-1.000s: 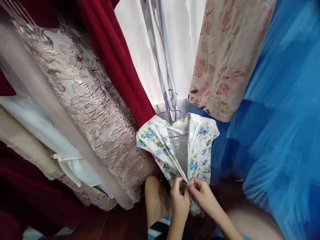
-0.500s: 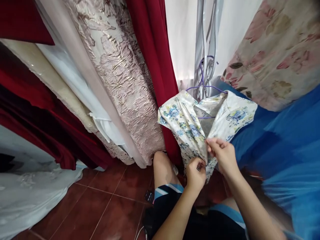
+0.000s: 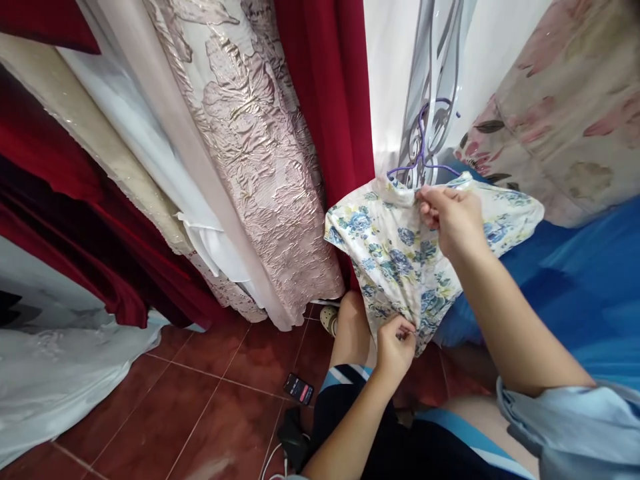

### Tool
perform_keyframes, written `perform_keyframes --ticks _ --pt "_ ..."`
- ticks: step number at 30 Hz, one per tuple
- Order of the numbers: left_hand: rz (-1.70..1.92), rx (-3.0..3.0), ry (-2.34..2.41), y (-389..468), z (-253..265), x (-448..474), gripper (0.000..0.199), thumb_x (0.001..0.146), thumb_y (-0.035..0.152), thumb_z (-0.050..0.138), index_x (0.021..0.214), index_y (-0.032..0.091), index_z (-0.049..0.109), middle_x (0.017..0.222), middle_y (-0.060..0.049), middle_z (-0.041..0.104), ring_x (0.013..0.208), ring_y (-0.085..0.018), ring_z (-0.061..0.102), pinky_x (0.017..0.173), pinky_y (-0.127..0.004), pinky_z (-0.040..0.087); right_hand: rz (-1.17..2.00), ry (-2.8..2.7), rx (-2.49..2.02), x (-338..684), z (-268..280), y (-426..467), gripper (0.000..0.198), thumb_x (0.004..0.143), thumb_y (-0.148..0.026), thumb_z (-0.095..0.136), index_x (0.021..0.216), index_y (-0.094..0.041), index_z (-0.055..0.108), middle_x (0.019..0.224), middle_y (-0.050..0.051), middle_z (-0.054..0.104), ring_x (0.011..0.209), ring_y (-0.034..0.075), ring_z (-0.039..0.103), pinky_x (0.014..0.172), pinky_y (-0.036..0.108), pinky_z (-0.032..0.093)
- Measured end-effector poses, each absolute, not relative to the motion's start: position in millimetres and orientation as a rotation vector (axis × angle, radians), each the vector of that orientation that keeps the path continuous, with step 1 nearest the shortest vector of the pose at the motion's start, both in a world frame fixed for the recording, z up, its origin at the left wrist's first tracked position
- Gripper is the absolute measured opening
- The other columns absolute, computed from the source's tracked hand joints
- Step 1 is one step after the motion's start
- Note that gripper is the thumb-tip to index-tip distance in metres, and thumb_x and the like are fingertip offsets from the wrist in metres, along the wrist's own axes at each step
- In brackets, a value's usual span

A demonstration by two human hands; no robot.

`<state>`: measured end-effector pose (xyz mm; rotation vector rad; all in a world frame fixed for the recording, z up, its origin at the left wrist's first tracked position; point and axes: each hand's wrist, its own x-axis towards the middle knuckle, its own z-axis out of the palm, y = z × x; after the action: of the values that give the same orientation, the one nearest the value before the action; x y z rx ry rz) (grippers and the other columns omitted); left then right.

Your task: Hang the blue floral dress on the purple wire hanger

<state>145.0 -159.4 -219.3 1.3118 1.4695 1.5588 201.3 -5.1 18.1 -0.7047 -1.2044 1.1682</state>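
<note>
A white blouse (image 3: 395, 233) with blue and yellow-green flowers hangs from a purple hanger (image 3: 421, 143). High on the blouse, just under the collar, my right hand (image 3: 453, 217) pinches the front edge. Lower down, my left hand (image 3: 395, 347) has its fingers closed on the cloth near the hem. Between the two hands the front is drawn together in a fairly straight line, with small gathers by the left fingers. My right hand and forearm cover part of the blouse's right side.
A pink brocade cloth (image 3: 255, 167) and a red cloth (image 3: 325, 100) hang to the left. Blue fabric (image 3: 580, 293) bulges at the right. Behind the hanger stands scrolled grey metalwork (image 3: 435, 60). On the tiled floor (image 3: 200, 413) lie a phone (image 3: 299, 388) and a white cable (image 3: 273, 460).
My right hand has moved up the front edge from mid-blouse to near the collar, and the open neckline has closed. My left hand stays low on the cloth. The view has shifted slightly.
</note>
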Motion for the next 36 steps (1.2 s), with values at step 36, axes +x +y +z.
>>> perform_keyframes --ticks 36 --pt "2.494 1.647 1.386 -12 43 -1 0.025 0.096 0.033 0.053 0.077 0.017 0.053 0.068 0.003 0.053 0.064 -0.010 0.054 0.064 -0.026 0.045 1.175 -1.578 -0.959 220 -68 -23 0.015 0.072 -0.026 0.054 0.059 -0.019 0.047 0.049 -0.007 0.041 0.045 0.008 0.034 0.046 0.022 0.023"
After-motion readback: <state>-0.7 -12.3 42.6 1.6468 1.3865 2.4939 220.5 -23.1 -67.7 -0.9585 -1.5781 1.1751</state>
